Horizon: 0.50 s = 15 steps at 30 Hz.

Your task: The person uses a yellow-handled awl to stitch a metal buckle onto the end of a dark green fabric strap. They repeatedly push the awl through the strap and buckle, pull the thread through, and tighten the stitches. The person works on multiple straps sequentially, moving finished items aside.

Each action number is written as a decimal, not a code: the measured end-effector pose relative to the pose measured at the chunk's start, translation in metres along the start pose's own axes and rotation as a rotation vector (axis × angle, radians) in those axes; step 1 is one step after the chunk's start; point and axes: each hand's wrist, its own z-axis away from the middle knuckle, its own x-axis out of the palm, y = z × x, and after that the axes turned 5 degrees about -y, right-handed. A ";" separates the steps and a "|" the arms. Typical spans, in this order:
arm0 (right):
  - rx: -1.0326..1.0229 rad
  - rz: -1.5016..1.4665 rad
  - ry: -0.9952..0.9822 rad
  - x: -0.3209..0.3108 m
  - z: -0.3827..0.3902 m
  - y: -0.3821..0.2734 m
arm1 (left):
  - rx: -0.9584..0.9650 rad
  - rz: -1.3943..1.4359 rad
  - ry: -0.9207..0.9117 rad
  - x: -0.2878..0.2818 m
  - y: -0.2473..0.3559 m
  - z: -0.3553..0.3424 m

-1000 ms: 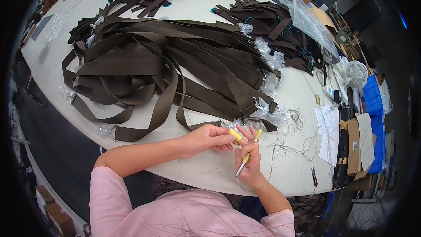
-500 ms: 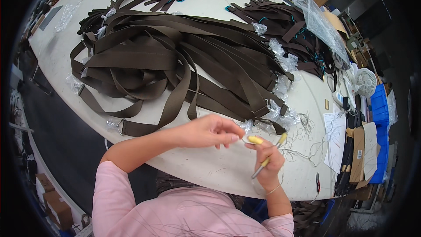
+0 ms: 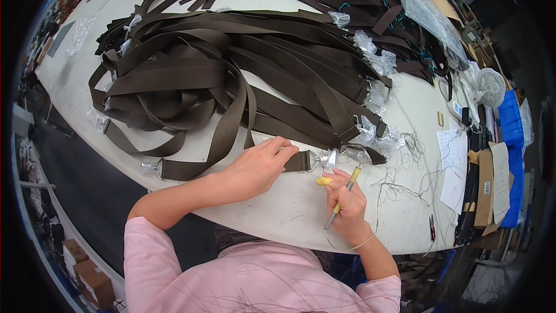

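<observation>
My left hand (image 3: 263,165) is closed over a dark olive-brown webbing strap (image 3: 299,162) near its end, at the table's front. That end carries a metal ring (image 3: 313,160) with clear plastic wrap (image 3: 330,159) beside it. Just to the right, my right hand (image 3: 346,203) grips a slim grey pen-like tool (image 3: 334,216) with yellow parts, slanting up to the right. A yellow cover (image 3: 324,181) sits on one of its fingertips. A thin cord loops from near the tool's lower end to the wrist. Behind both hands lies a large heap of similar straps (image 3: 174,81).
More dark straps with blue-edged buckles (image 3: 376,11) lie at the back. Loose threads (image 3: 414,150) trail on the right, near papers (image 3: 452,162) and red-handled snips (image 3: 432,229). A white fan (image 3: 491,88), cardboard (image 3: 485,182) and blue bins (image 3: 512,156) line the right edge.
My left hand has moved left, away from my right hand, and down onto the strap end. My right hand still holds the pen-like tool. The view has shifted slightly.
</observation>
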 end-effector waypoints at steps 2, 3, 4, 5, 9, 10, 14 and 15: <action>-0.062 0.063 -0.016 -0.002 -0.001 0.002 | -0.040 0.016 -0.056 -0.002 0.006 -0.005; -0.093 0.094 -0.027 -0.003 -0.001 0.003 | -0.063 0.026 -0.107 -0.003 0.005 -0.009; -0.121 0.127 -0.020 -0.002 0.001 0.004 | -0.086 0.037 -0.159 -0.002 0.006 -0.013; -0.151 0.159 -0.014 0.000 0.001 0.004 | -0.071 0.043 -0.160 0.003 0.007 -0.015; -0.240 0.192 0.042 -0.006 -0.001 0.005 | -0.040 0.180 -0.229 0.013 0.007 -0.022; -0.228 0.158 0.049 -0.008 0.000 0.007 | -0.041 0.242 -0.263 0.011 0.006 -0.025; -0.133 0.036 0.116 -0.026 0.010 0.015 | -0.157 0.562 -0.273 0.005 -0.005 -0.030; -0.095 0.010 0.141 -0.029 0.011 0.015 | -0.188 0.596 -0.270 0.006 -0.007 -0.032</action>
